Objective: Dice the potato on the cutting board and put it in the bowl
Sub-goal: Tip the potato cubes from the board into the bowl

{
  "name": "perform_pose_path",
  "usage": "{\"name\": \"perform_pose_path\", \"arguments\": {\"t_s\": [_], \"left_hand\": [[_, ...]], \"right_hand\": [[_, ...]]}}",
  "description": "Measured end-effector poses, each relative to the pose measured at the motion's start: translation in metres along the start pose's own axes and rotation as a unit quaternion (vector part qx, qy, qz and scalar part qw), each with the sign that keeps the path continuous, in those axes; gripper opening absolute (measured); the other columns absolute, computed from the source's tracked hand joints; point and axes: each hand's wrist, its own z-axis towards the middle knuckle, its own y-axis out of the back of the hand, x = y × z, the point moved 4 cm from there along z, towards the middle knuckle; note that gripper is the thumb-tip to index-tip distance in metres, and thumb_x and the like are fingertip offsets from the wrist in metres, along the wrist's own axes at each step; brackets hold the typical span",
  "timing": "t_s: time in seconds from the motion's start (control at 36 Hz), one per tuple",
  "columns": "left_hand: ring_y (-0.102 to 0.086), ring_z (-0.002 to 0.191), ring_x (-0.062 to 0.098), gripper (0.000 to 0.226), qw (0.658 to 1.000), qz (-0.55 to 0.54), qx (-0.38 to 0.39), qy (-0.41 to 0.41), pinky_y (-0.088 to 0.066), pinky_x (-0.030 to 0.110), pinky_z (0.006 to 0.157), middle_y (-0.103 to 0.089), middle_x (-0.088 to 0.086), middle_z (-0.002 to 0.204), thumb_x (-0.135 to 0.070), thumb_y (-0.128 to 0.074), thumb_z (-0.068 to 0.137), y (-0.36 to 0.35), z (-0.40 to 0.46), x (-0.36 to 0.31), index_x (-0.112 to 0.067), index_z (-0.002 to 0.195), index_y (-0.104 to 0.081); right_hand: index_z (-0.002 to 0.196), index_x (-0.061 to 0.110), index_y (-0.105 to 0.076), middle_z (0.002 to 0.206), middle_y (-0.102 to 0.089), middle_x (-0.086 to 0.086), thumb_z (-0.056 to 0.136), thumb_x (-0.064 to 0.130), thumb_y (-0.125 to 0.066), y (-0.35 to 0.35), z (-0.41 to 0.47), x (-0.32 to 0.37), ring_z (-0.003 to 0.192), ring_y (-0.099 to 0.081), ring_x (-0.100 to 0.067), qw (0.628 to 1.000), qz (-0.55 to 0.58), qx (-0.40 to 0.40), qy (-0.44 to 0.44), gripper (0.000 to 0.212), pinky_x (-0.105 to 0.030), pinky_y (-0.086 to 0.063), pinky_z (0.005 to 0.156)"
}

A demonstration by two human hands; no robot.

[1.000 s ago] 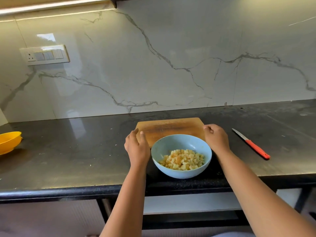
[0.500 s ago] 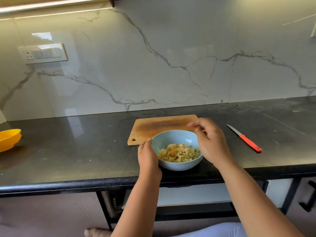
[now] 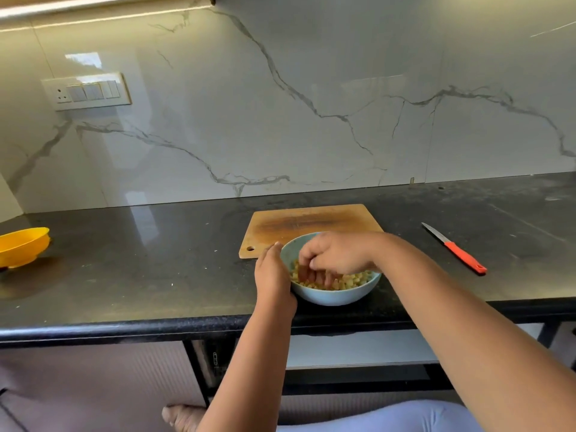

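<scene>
A light blue bowl (image 3: 335, 297) stands near the counter's front edge and holds diced potato (image 3: 352, 281). Behind it lies the bare wooden cutting board (image 3: 307, 222). My left hand (image 3: 271, 274) rests against the bowl's left side with straight fingers. Reaching in over the bowl, my right hand (image 3: 335, 255) has its fingertips down among the potato pieces. Whether those fingers hold any pieces is blurred.
A knife with a red handle (image 3: 453, 247) lies on the dark counter (image 3: 156, 269) to the right of the board. A yellow bowl (image 3: 23, 246) sits at the far left edge. A marble wall with a switch panel (image 3: 88, 92) backs the counter.
My right hand moved from the bowl's right rim to over it and dipped its fingers into the diced potato. My left hand stayed at the bowl's left side.
</scene>
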Motion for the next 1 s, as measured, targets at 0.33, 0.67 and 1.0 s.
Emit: {"name": "perform_pose_path", "arguments": {"t_s": [0.33, 0.67, 1.0], "left_hand": [[-0.065, 0.106, 0.038, 0.021, 1.0, 0.002, 0.001, -0.014, -0.052, 0.053, 0.093, -0.067, 0.018, 0.113, -0.012, -0.051, 0.092, 0.006, -0.002, 0.0, -0.015, 0.106, -0.067], [-0.062, 0.111, 0.029, 0.021, 1.0, 0.015, 0.002, 0.007, -0.048, 0.05, 0.101, -0.064, 0.006, 0.119, -0.017, -0.053, 0.09, 0.007, -0.016, 0.006, -0.03, 0.103, -0.064], [-0.064, 0.094, 0.021, 0.025, 1.0, 0.003, -0.003, -0.014, -0.054, 0.036, 0.08, -0.063, 0.001, 0.103, -0.011, -0.049, 0.097, -0.002, -0.019, 0.005, -0.023, 0.116, -0.059]], "right_hand": [[0.095, 0.01, -0.065, 0.094, -0.064, -0.008, 0.098, 0.0, -0.039, 0.025, -0.017, -0.051, 0.078, -0.064, -0.015, 0.989, 0.084, -0.108, -0.051, 0.028, -0.025, -0.055, 0.071], [0.086, 0.019, -0.067, 0.087, -0.066, 0.002, 0.09, 0.009, -0.061, 0.032, -0.034, -0.087, 0.079, -0.059, -0.011, 0.889, 0.243, -0.388, -0.001, 0.012, -0.023, -0.047, 0.067], [0.108, 0.027, -0.066, 0.1, -0.057, 0.023, 0.085, 0.0, -0.058, 0.025, -0.037, -0.056, 0.094, -0.054, 0.002, 0.935, 0.085, -0.337, 0.064, 0.037, -0.016, -0.042, 0.078]]}}
